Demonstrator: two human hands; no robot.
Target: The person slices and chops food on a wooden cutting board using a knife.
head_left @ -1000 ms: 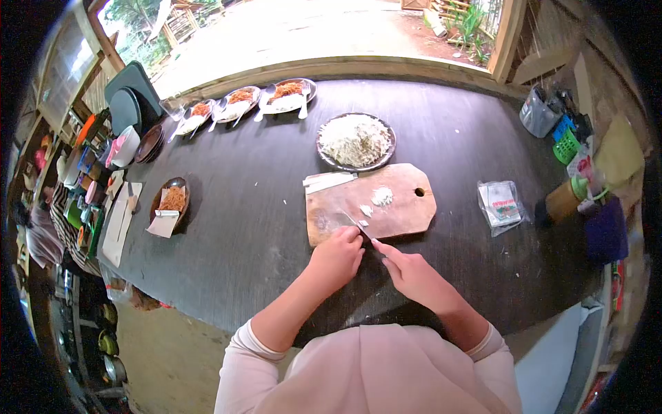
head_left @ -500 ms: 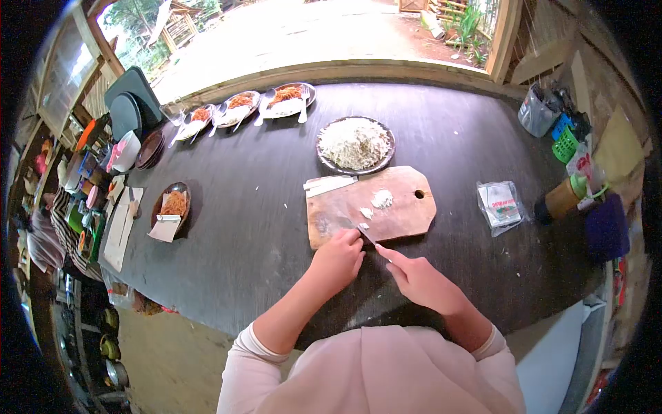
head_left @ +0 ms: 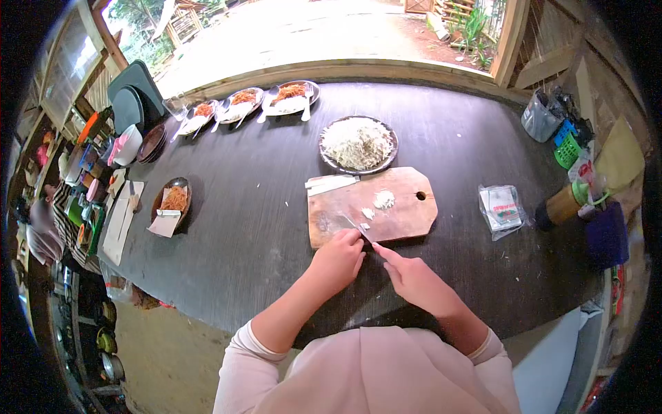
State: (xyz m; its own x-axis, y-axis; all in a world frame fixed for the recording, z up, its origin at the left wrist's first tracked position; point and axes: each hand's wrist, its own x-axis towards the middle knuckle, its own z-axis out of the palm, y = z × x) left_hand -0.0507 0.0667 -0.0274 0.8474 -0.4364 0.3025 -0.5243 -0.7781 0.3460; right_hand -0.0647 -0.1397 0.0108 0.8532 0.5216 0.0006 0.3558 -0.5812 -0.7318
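My right hand (head_left: 407,270) grips a small knife (head_left: 360,228), whose blade points up and left over the near edge of the wooden cutting board (head_left: 407,217). My left hand (head_left: 339,255) rests at the board's near edge, left of the blade, fingers curled together; whatever they hold is hidden. Small white chopped pieces (head_left: 367,214) and a little white heap (head_left: 383,199) lie on the board, and pale strips (head_left: 332,184) along its far left edge. Just beyond the board stands a round plate of white shreds (head_left: 357,143).
Three plates with orange and white food (head_left: 292,97) line the far left. A brown bowl (head_left: 172,200) and long pale board (head_left: 123,224) sit left. Right are a plastic packet (head_left: 501,208), bottle (head_left: 560,204) and green basket (head_left: 567,151). A person (head_left: 45,231) is at far left.
The knife blade has shifted slightly up and left over the board. Both hands stay nearly in place; the whole view has moved a little.
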